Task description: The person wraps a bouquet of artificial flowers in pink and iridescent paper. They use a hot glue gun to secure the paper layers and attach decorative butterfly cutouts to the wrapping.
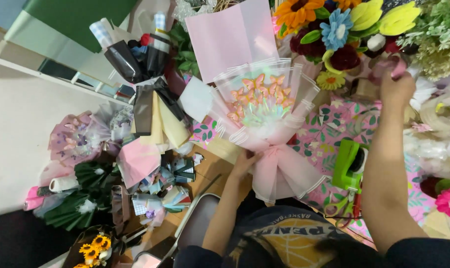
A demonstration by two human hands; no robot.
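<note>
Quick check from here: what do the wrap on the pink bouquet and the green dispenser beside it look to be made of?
Pink bouquet wrap: looks like thin translucent film or mesh, soft matte; light shows through its layered, white-edged folds. The left hand grips it at the stem.
Green tape dispenser: likely hard moulded plastic, smooth with a slight gloss.

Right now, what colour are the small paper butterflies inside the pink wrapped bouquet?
The small paper butterflies are orange-peach, clearest in the head view, inside the pink wrapped bouquet.
</note>
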